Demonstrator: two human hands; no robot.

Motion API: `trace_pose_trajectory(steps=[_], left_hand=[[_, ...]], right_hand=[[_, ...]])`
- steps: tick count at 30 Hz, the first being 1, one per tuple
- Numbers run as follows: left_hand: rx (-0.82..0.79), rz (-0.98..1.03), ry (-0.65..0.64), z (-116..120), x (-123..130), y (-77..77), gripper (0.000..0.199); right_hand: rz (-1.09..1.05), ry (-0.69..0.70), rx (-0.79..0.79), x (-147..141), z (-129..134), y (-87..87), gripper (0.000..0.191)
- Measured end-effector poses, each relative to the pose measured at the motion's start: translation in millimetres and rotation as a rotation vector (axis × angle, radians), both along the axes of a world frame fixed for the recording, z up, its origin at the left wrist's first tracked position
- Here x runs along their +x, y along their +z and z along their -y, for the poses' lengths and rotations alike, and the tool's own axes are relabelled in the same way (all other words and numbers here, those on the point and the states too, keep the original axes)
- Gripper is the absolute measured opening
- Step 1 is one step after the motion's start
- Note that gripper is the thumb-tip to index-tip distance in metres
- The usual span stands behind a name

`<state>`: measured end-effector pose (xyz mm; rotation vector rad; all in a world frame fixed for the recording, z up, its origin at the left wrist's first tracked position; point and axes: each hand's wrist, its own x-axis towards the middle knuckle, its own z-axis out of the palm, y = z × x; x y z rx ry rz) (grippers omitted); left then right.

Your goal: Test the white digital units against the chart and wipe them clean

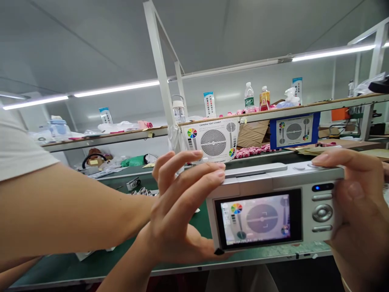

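A silver camera (273, 211) is held up level, its lit rear screen showing a colour wheel and a round chart pattern. My left hand (182, 215) grips its left end, fingertips at the top edge and thumb beneath. Around the right end is my right hand (358, 198), its index finger on top by the buttons. Behind the camera a white camera test chart (212, 140) hangs from the shelf edge. A second chart (294, 130) on a blue backing hangs farther right.
Another person's arm (75, 211) reaches in from the left, behind my left hand. The shelf (127, 136) carries bottles and plastic bags. Pink items (252, 151) lie behind the green bench (121, 263). A small silver device (133, 184) sits on the bench.
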<state>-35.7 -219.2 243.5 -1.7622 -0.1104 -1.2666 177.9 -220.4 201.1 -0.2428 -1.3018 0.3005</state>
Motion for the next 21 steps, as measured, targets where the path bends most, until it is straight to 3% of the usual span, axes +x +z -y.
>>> trace_pose_trajectory(steps=[10, 16, 21], left_hand=[[0.020, 0.015, -0.018, 1, 3, -1.8, 0.070], [0.029, -0.024, -0.011, -1, 2, 0.3, 0.075], [0.020, -0.039, 0.014, -1, 2, 0.6, 0.076]], right_hand=[[0.050, 0.020, 0.084, 20, -15, -0.1, 0.019], [0.049, 0.020, 0.030, 13, -12, -8.8, 0.012], [0.058, 0.081, -0.030, 8, -5, -11.0, 0.020]])
